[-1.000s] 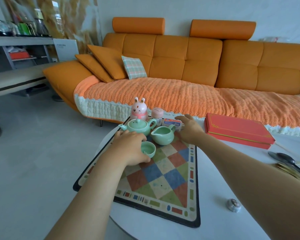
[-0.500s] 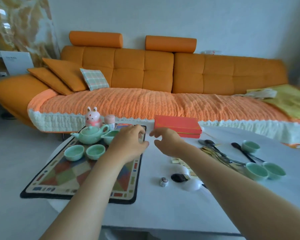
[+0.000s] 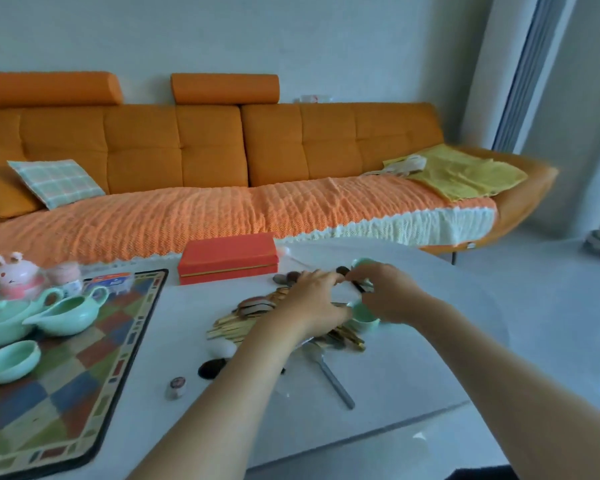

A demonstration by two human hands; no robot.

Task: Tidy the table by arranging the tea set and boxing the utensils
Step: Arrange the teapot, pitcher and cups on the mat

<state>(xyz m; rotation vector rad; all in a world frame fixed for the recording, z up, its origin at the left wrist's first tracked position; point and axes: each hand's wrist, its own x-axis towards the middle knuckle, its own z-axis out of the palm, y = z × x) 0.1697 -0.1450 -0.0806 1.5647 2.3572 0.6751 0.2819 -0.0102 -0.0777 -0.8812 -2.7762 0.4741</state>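
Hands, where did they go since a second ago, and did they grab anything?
Both hands left the mat and moved right to the spoon pile. The right hand now curls round a green cup; the left hand reaches beside it, its grip too blurred to tell. Teapot, pitcher and red box stayed put.

Pretty clearly someone's living room at home: big orange sofa along the wall with a plaid cushion and a knitted throw over the seat, and a white table in front with a checked mat and green tea set.
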